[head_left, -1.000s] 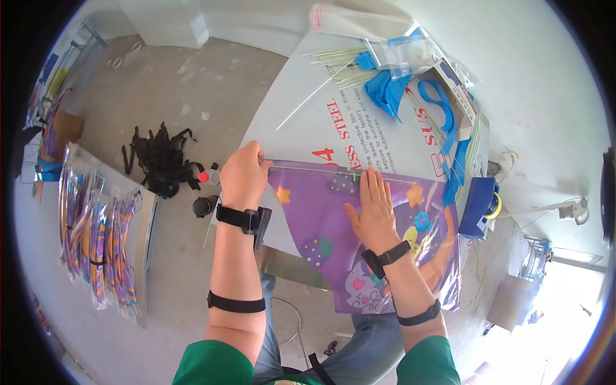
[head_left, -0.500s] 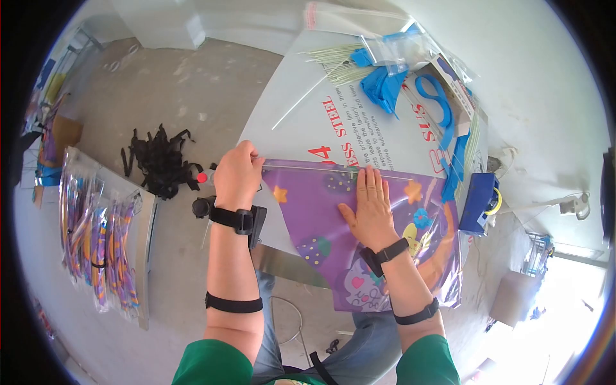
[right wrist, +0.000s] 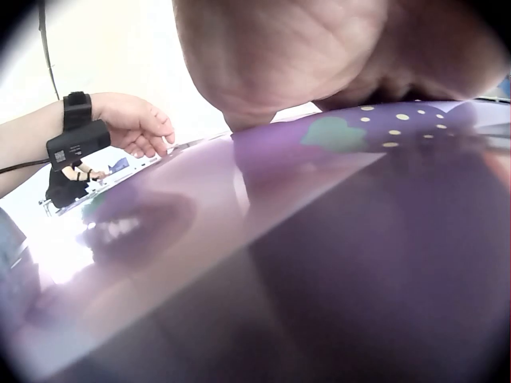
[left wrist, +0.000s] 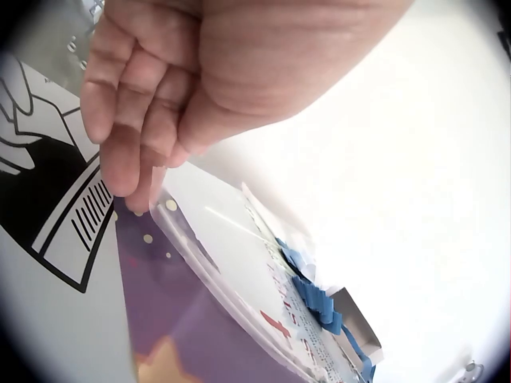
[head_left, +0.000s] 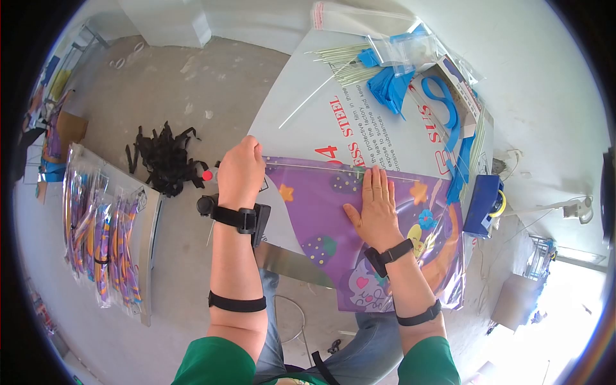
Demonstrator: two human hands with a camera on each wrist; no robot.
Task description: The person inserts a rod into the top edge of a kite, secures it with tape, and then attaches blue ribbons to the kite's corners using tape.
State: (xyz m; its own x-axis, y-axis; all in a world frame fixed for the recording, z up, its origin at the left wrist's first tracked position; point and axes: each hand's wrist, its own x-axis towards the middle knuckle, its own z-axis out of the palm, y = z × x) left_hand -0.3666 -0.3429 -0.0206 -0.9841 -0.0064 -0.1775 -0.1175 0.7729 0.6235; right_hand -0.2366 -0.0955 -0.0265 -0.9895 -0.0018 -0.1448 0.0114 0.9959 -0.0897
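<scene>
A purple printed plastic sheet [head_left: 305,192] with stars, flowers and strawberry shapes lies over the table's front. My left hand [head_left: 242,170] pinches the left end of its upper edge. In the left wrist view, the left hand's [left wrist: 184,72] thumb and fingers meet at a clear, pale strip along the purple sheet's [left wrist: 172,295] border. My right hand [head_left: 376,215] rests flat on the sheet, fingers straight and their tips at the upper edge. From the right wrist, the palm of the right hand [right wrist: 295,56] shows low over the glossy sheet [right wrist: 335,207].
On the table [head_left: 295,122] are pale thin sticks [head_left: 343,67], blue strips [head_left: 390,86], clear bags [head_left: 410,54] and an opened box [head_left: 459,90]. A blue tape dispenser [head_left: 481,208] stands right. Black straps [head_left: 163,157] lie on the floor; bagged purple-orange bundles [head_left: 106,244] fill a side table.
My left hand has shifted a little to the left along the sheet's upper edge. The right hand stays flat in nearly the same place on the sheet.
</scene>
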